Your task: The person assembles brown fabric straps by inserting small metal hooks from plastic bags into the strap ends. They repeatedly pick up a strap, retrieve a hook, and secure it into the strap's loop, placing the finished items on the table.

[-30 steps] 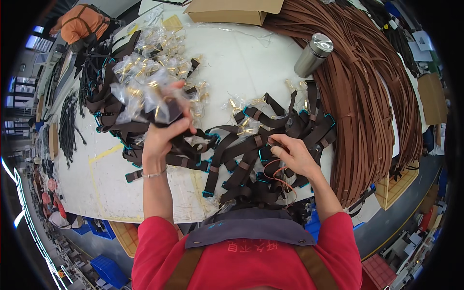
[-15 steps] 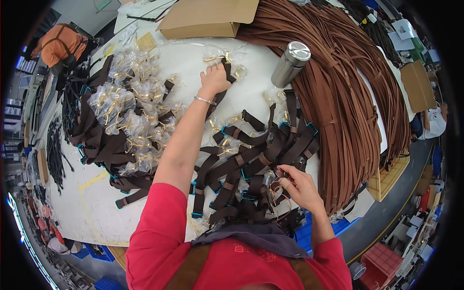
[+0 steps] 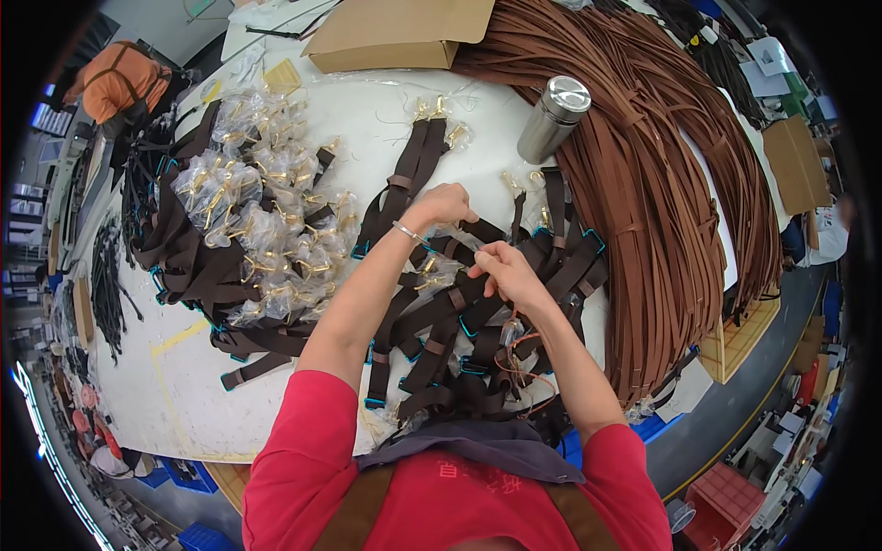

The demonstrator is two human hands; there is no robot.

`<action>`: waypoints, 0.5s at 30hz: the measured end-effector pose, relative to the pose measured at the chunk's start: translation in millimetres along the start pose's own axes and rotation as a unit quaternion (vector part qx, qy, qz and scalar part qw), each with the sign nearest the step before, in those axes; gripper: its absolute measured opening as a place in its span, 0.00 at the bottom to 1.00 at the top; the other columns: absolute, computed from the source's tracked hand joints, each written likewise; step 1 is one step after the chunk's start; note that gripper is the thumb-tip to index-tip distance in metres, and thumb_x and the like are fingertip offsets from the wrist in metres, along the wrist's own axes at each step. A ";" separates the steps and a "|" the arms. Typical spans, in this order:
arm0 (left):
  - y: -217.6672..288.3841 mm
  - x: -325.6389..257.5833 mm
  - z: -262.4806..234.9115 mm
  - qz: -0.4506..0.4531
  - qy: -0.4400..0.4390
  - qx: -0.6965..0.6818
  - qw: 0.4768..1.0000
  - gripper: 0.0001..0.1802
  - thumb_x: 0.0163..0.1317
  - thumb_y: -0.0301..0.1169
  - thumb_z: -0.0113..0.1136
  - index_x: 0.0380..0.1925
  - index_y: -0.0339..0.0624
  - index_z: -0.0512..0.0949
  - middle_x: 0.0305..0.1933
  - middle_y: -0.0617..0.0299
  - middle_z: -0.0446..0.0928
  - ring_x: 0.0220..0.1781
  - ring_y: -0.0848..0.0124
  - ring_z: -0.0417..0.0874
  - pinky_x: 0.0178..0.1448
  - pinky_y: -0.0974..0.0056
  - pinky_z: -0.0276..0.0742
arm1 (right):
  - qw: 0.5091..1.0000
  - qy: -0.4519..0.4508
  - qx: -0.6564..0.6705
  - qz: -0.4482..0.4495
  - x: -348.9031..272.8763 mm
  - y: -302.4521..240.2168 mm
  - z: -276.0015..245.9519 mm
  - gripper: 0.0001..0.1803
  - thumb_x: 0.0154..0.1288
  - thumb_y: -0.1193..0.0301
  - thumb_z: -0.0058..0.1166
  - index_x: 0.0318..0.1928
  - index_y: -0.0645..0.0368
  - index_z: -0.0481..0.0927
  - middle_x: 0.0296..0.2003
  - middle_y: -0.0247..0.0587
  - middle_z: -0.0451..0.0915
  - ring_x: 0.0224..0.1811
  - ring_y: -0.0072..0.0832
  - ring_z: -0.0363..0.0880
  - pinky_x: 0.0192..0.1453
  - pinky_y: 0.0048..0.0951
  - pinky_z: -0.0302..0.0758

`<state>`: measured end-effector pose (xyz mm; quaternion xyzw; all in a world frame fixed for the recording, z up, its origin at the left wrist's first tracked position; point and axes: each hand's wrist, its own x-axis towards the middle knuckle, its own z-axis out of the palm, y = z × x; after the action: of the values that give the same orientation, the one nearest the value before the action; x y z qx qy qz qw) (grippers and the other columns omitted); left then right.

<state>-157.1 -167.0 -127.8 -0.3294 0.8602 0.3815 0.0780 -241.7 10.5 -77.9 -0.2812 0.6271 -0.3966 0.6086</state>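
Observation:
My left hand (image 3: 445,204) is closed at one end of a dark brown webbing strap (image 3: 485,230), over the middle of the table. Just to its right and nearer me, my right hand (image 3: 507,274) has thumb and forefinger pinched together; what lies between them is too small to make out. Under and around both hands spreads a loose heap of similar straps with turquoise-edged buckles (image 3: 467,328). A gold hook in clear plastic (image 3: 435,274) lies below my left hand. Beyond it, a pair of straps (image 3: 418,156) is laid out lengthwise, wrapped gold hooks at the far end.
At left, a large pile of plastic-wrapped gold hooks (image 3: 220,195) sits on more straps. A steel flask (image 3: 554,121) stands at the back right, beside long bundles of brown strips (image 3: 634,211). A cardboard box (image 3: 386,57) is at the far edge. Another person (image 3: 121,84) bends at far left.
My left hand has let go of the laid-out straps and come back toward me to the heap. The right hand has moved up and left from the near straps to beside it.

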 end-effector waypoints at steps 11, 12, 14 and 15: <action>21.3 -16.9 -9.3 0.009 -0.023 -0.175 0.984 0.16 0.46 0.38 0.62 0.23 0.32 0.77 0.20 0.60 0.73 0.25 0.73 0.71 0.31 0.67 0.67 | 0.988 -0.007 -0.153 -0.001 18.4 4.7 6.9 0.18 0.56 0.65 0.49 0.37 0.69 0.65 0.24 0.42 0.74 0.16 0.21 0.70 0.23 0.23 0.68; 22.0 -16.9 -10.3 0.015 -0.020 -0.172 0.985 0.16 0.47 0.38 0.62 0.23 0.32 0.77 0.20 0.60 0.73 0.25 0.73 0.71 0.31 0.67 0.67 | 0.989 0.000 -0.145 -0.006 18.3 3.6 9.6 0.19 0.56 0.65 0.49 0.38 0.69 0.64 0.24 0.43 0.74 0.17 0.22 0.70 0.23 0.23 0.68; 23.5 -16.2 -13.3 0.026 -0.016 -0.167 0.985 0.17 0.47 0.38 0.62 0.23 0.32 0.77 0.20 0.61 0.73 0.26 0.73 0.71 0.31 0.67 0.67 | 0.991 0.013 -0.130 -0.015 18.4 1.4 17.1 0.19 0.56 0.66 0.50 0.39 0.70 0.63 0.25 0.44 0.75 0.17 0.22 0.70 0.23 0.23 0.68; 23.4 -15.5 -14.7 0.026 -0.014 -0.168 0.985 0.17 0.47 0.38 0.62 0.23 0.32 0.77 0.20 0.61 0.73 0.25 0.73 0.71 0.31 0.67 0.67 | 0.993 0.022 -0.110 -0.028 20.3 4.2 19.6 0.19 0.56 0.66 0.50 0.40 0.69 0.63 0.26 0.44 0.75 0.19 0.22 0.70 0.22 0.23 0.67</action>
<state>-158.0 -158.0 -97.4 -0.3103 0.7908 0.5270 0.0234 -223.9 -7.3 -91.3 -0.3553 0.6719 -0.3483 0.5486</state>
